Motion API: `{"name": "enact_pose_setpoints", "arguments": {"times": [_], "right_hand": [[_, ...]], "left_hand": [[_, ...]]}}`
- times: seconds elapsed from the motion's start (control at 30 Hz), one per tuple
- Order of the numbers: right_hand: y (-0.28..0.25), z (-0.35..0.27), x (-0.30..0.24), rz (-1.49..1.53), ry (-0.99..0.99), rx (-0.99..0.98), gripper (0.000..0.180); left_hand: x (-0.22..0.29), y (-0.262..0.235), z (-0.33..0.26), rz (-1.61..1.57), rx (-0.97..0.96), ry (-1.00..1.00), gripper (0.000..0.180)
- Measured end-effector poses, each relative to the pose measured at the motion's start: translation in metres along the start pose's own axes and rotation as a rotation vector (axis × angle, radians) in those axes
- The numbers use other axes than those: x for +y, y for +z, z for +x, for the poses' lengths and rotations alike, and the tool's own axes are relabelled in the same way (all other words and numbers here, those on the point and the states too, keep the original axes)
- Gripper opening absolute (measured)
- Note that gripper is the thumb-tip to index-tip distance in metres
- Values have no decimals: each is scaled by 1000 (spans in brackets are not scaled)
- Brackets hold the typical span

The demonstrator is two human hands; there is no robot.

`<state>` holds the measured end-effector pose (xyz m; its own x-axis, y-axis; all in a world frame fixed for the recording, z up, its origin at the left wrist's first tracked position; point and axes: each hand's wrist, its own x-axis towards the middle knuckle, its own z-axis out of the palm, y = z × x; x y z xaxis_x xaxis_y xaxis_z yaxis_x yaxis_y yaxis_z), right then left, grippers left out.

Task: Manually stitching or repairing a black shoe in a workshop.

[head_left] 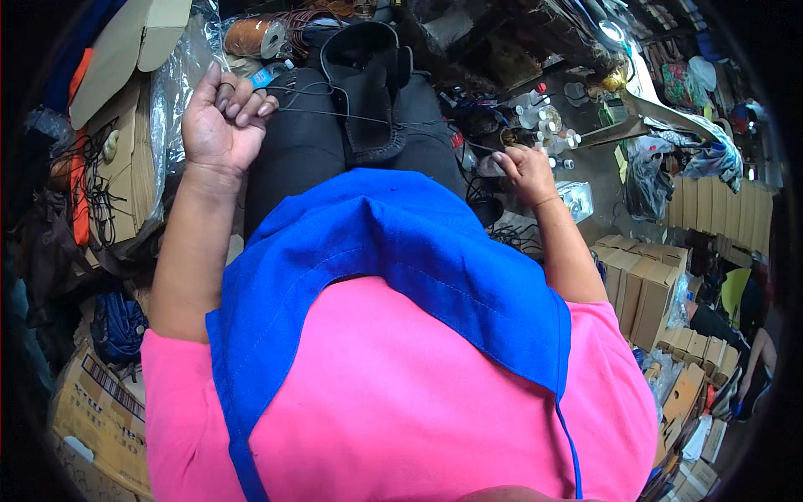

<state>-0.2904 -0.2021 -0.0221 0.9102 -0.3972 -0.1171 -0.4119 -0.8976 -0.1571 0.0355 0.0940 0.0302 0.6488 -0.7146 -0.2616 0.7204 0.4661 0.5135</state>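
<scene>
A black leather piece (360,92) with a curved, strap-like upper part stands between my knees. Stitching runs along its lower edge. Dark thread (314,111) stretches from the piece toward my left hand (224,125), which is raised to the left with its fingers curled around the thread. Out to the right, my right hand (527,174) is closed in a pinch, thumb against the fingers. Thread also leaves the leather on that side toward it, but what sits in the pinch is too small to make out. A blue apron (393,217) covers my lap.
A spool of orange-brown cord (255,38) lies beyond my left hand, near cardboard (125,159) and clear plastic wrap. Several small white-capped bottles (548,125) stand just past my right hand. Stacked cardboard boxes (640,284) are at the right; another person's arm (761,364) shows at the far right.
</scene>
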Motion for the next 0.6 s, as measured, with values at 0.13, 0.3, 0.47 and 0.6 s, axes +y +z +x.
{"name": "enact_pose_setpoints", "arguments": {"times": [0.13,0.3,0.47,0.6], "right_hand": [[1,-18,14,-60,25,27,35],[28,-35,58,1100,448,-213,29],[-42,19,-7,973,321,303,50],[-71,80,-94,419,-322,42,35]], "left_hand": [[19,-50,11,16,-191,-106,42],[40,-60,29,909,147,100,37],[13,-30,44,1433,-17,610,32],[-61,24,35,1702,-566,554,31]]}}
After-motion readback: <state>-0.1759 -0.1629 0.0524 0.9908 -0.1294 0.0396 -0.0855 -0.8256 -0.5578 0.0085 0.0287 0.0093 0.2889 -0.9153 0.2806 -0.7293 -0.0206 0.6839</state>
